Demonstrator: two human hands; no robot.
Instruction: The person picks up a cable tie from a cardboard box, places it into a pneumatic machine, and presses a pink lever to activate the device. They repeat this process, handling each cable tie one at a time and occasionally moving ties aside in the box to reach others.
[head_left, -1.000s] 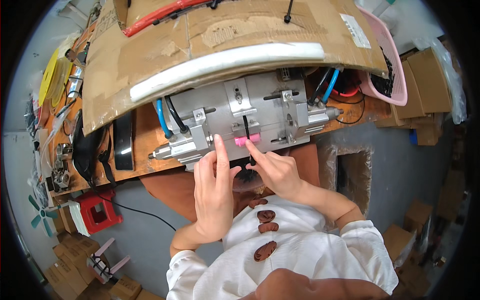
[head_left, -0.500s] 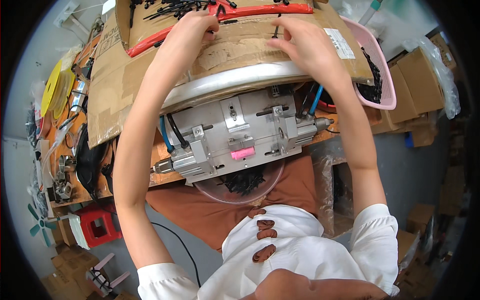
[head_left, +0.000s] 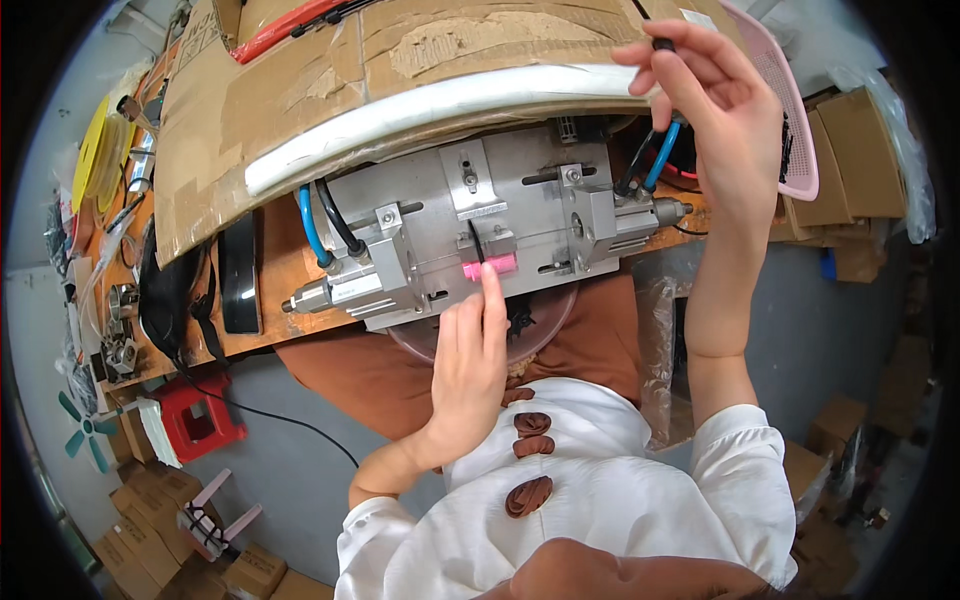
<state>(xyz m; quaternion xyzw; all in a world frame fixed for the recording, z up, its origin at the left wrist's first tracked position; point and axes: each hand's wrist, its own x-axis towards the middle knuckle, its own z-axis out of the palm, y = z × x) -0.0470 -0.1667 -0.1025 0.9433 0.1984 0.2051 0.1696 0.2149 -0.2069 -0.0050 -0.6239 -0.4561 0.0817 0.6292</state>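
My left hand (head_left: 466,345) is over the front of a metal fixture (head_left: 520,200), its index finger stretched out and the other fingers curled. That fingertip touches the lower end of a thin black rod (head_left: 478,243), which lies across a pink block (head_left: 503,264) at the fixture's middle. Raised at the right is my right hand (head_left: 735,120), above the cardboard's right end. Its thumb and fingers pinch another black rod with a thicker black end (head_left: 662,44); the rod's upper part runs out of the picture.
Cardboard (head_left: 300,110) with a white padded edge (head_left: 400,110) lies behind the fixture. Blue hoses (head_left: 312,228) join the cylinders at both sides. A pink basket (head_left: 800,150) stands far right. On my lap, a clear bowl (head_left: 550,325) holds black pieces.
My left hand has come down from the cardboard to the pink block, where a black rod now lies. My right hand has moved right, holding a rod. The view has shifted.
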